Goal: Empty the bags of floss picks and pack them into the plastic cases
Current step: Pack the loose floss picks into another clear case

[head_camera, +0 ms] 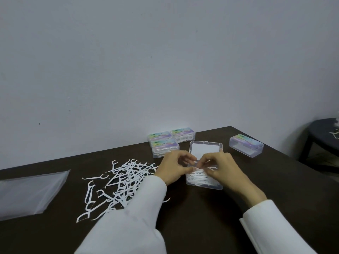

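An open clear plastic case (204,186) lies on the dark table (201,217), its lid (205,149) folded back toward the wall. White floss picks (197,177) fill its near half. My left hand (174,168) and my right hand (222,168) meet over the case, fingers curled, pinching floss picks between them just above the tray. A loose pile of white floss picks (121,182) spreads out left of my left sleeve. An emptied clear bag (27,193) lies flat at the far left.
Three closed, filled cases (169,142) sit grouped by the wall behind the open case. Another closed case (245,145) stands to the right. A dark round stool (324,132) is past the table's right edge.
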Available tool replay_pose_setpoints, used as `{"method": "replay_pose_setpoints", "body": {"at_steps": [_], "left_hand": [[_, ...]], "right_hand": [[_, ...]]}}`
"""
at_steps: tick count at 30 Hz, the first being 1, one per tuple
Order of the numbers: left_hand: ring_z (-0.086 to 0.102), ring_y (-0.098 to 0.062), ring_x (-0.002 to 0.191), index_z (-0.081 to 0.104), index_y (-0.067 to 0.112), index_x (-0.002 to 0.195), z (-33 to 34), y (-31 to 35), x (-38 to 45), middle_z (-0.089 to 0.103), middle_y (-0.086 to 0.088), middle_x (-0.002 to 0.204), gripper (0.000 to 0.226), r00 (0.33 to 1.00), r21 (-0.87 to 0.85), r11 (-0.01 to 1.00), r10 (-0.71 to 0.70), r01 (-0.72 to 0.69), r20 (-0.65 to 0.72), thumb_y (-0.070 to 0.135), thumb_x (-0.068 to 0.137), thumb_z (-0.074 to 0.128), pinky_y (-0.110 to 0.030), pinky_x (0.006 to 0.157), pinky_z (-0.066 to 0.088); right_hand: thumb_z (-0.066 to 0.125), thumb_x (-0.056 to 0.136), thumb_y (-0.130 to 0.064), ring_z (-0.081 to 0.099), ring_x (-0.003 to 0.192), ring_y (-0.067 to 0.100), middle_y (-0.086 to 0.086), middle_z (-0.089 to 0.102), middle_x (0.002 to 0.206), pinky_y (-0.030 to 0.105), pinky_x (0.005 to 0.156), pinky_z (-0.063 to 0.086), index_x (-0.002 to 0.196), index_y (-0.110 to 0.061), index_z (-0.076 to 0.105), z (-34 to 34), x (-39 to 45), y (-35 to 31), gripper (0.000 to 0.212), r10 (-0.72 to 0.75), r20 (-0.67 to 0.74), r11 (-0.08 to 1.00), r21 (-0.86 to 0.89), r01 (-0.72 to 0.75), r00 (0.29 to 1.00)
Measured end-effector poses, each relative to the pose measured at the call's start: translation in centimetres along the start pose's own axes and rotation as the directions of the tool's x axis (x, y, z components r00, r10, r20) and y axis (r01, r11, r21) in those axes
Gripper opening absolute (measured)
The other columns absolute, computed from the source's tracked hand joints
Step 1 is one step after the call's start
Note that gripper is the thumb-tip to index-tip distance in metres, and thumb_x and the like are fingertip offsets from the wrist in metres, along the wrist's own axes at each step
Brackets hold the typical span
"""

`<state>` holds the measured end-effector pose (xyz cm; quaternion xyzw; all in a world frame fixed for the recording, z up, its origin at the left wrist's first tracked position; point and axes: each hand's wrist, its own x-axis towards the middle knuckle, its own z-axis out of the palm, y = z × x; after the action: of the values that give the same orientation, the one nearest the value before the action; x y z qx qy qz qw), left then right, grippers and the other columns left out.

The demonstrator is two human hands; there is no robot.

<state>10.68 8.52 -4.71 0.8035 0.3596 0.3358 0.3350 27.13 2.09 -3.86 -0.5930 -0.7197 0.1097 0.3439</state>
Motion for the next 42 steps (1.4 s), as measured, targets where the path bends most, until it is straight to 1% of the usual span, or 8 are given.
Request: {"method": "replay_pose_setpoints", "body": {"at_steps": [7,12,17,21,23,27,37,42], "left_hand": [[0.063,-0.008,0.090,0.069,0.012,0.102,-0.5,0.5,-0.5,0.070,-0.004,0.099,0.021,1.000,0.021,1.000,0.000,0.000,-0.030,0.002,0.085,0.063,-0.005,0.075,0.046],[0.059,0.006,0.086,0.069,0.018,0.101,-2.3,1.2,-2.6,0.068,0.006,0.097,0.022,0.999,0.064,0.998,0.019,-0.017,-0.034,0.003,0.087,0.060,0.001,0.073,0.040],[0.059,0.006,0.092,0.069,0.026,0.100,-5.5,0.6,-6.5,0.069,0.013,0.098,0.021,0.999,0.170,0.985,-0.004,0.010,-0.036,0.011,0.087,0.063,-0.009,0.079,0.042],[0.048,0.012,0.103,0.062,0.036,0.105,-8.9,-0.5,-10.6,0.059,0.024,0.110,0.027,0.994,0.261,0.961,-0.072,0.091,-0.079,0.027,0.081,0.071,-0.008,0.086,0.033],[0.037,0.012,0.111,0.052,0.044,0.115,-10.6,-0.9,-12.7,0.043,0.031,0.117,0.049,0.986,0.335,0.928,-0.152,0.165,-0.063,0.039,0.073,0.077,-0.004,0.091,0.027],[0.014,0.003,0.131,0.028,0.045,0.138,-13.0,-1.6,-16.0,0.018,0.029,0.132,0.103,0.938,0.396,0.874,-0.338,0.283,0.077,0.064,0.048,0.075,-0.026,0.114,0.018],[0.032,-0.002,0.128,0.038,0.036,0.136,-11.7,-3.9,-15.3,0.038,0.017,0.136,0.073,0.966,0.436,0.862,-0.239,0.258,-0.099,0.055,0.073,0.070,-0.029,0.110,0.027],[0.037,-0.002,0.124,0.048,0.037,0.126,-10.8,-4.3,-13.6,0.047,0.017,0.126,0.051,0.972,0.536,0.814,-0.148,0.226,-0.184,0.055,0.080,0.062,-0.031,0.106,0.027]], "right_hand": [[0.063,0.083,-0.006,0.062,0.087,0.003,-0.002,0.065,0.099,0.022,0.083,0.053,0.080,-0.031,0.065,0.0,0.0,0.1,0.026,-0.014,-0.024,0.999,-0.036,0.014,1.000],[0.062,0.085,-0.008,0.056,0.083,-0.001,-0.015,0.058,0.089,0.009,0.079,0.044,0.086,-0.024,0.066,0.6,-0.4,-1.9,0.016,-0.131,-0.107,0.991,-0.045,0.127,0.986],[0.063,0.085,-0.019,0.054,0.095,-0.001,-0.015,0.058,0.100,0.021,0.088,0.047,0.097,-0.028,0.063,2.3,-1.2,-4.9,0.015,-0.239,0.082,0.971,-0.009,0.240,0.968],[0.067,0.080,-0.038,0.041,0.119,-0.004,-0.017,0.044,0.132,0.014,0.103,0.031,0.129,-0.030,0.044,3.8,-1.2,-7.0,0.055,-0.274,0.308,0.955,-0.021,0.294,0.911],[0.069,0.077,-0.040,0.028,0.133,-0.001,-0.014,0.028,0.147,0.018,0.111,0.023,0.142,-0.029,0.026,4.8,-1.0,-7.6,0.079,-0.237,0.431,0.960,-0.035,0.278,0.871],[0.068,0.074,-0.043,0.005,0.144,0.009,-0.006,0.003,0.158,0.039,0.117,0.017,0.148,-0.034,0.001,6.6,0.4,-8.3,0.100,-0.123,0.555,0.956,-0.157,0.249,0.823],[0.064,0.082,-0.040,0.049,0.109,0.009,-0.007,0.052,0.116,0.031,0.095,0.043,0.122,-0.031,0.051,7.7,3.0,-9.5,0.043,-0.134,0.452,0.942,-0.218,0.255,0.882],[0.066,0.077,-0.042,0.052,0.103,0.007,-0.010,0.050,0.113,0.031,0.088,0.046,0.122,-0.032,0.048,8.1,2.8,-9.8,0.049,-0.126,0.387,0.953,-0.208,0.219,0.914]]}}
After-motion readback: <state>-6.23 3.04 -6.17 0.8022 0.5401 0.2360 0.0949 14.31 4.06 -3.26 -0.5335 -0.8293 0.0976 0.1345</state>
